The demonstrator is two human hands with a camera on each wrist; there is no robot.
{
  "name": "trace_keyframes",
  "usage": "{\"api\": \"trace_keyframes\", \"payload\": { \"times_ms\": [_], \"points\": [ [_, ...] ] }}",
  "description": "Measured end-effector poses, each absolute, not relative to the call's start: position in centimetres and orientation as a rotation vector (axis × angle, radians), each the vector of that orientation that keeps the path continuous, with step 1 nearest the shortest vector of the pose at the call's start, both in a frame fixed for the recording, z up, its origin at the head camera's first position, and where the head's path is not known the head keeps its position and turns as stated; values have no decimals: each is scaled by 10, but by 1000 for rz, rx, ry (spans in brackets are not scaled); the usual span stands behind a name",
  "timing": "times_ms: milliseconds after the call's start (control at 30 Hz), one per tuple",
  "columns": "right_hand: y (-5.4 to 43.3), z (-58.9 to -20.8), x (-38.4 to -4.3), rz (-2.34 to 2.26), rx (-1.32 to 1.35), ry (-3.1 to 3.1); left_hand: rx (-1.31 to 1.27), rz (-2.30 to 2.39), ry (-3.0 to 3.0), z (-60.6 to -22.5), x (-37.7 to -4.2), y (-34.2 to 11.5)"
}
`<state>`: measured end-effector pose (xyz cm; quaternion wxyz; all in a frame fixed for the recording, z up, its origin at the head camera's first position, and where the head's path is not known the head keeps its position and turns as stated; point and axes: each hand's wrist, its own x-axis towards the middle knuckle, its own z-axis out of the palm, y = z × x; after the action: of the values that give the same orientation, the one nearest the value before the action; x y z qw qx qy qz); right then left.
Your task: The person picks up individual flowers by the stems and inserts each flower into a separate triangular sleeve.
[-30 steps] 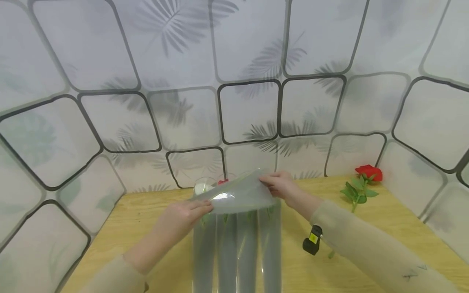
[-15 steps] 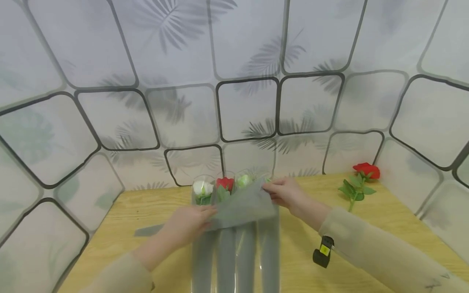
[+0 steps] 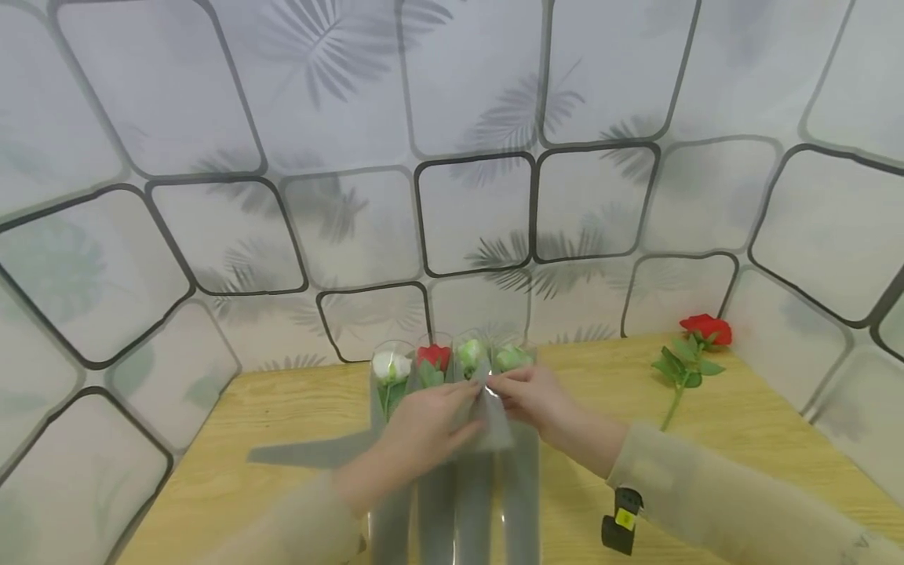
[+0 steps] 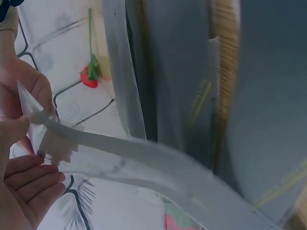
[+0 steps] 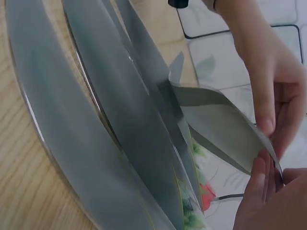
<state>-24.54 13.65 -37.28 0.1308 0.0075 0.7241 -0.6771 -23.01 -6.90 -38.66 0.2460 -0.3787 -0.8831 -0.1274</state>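
Note:
Both hands hold the mouth of a flower sleeve [image 3: 497, 431], grey on one side and see-through on the other. My left hand [image 3: 417, 424] pinches one edge between thumb and fingers. Close beside it, my right hand [image 3: 530, 404] pinches the opposite edge. The right wrist view shows the sleeve [image 5: 225, 129] spread apart at its mouth, with nothing seen inside; its narrow tail [image 3: 311, 451] reaches left. Beneath lie several grey sleeves side by side, with a white rose [image 3: 391, 366], a red rose [image 3: 433, 358] and pale green-white roses [image 3: 472, 355] at their tops. The hands hide part of them.
A loose red rose [image 3: 706, 329] with leaves and a green stem lies at the back right of the wooden table [image 3: 289, 400]. Behind the table rises a patterned wall [image 3: 473, 212]. A black strap device [image 3: 620, 522] hangs at my right wrist.
The sleeve has come down and turned, its tail now pointing left, and the roses have come into view. My left hand has moved right, close to the right hand; both grip the mouth.

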Motion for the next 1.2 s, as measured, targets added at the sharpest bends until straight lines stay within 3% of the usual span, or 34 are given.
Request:
{"api": "trace_keyframes", "payload": {
  "times_ms": [467,833,1200],
  "points": [
    [139,-377,-233,-1873,97,2204,-940,-336,-2373,-389,-232,-52],
    [143,-383,-227,-1776,-157,2368,-941,-377,-2376,-390,-235,-55],
    [147,-391,-229,-1807,-131,2370,-906,-401,-2335,-390,-236,-62]
  ]
}}
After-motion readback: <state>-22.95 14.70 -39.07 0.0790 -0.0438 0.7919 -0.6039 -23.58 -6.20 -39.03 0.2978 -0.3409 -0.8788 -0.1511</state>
